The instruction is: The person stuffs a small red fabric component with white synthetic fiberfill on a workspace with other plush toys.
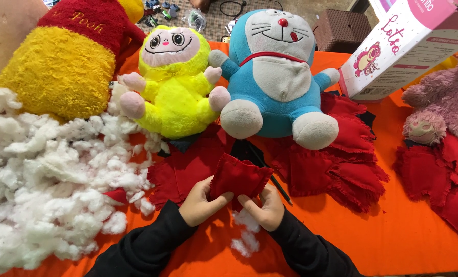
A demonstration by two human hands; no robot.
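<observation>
In the head view, low at the centre of the frame, the left hand (200, 202) and the right hand (263, 206) were both closed on a small red felt pouch with frayed edges (239, 177), each pinching a lower corner between thumb and fingers, just above the orange-covered bench (393, 236). A tuft of white stuffing (245, 233) lay beneath the hands, between two black sleeves. A large heap of loose white fibre filling (49, 179) spread over the left side. Behind the pouch, flat red felt squares (341, 164) lay scattered, with a thin dark stick (275, 179) among them. Along the top sat a yellow and red plush bear (59, 61), a neon yellow plush monkey (175, 82) and a blue and white plush cat (277, 77). A pink and white cardboard box (403, 46) and a pink plush bear (444, 102) stood at the upper right.
</observation>
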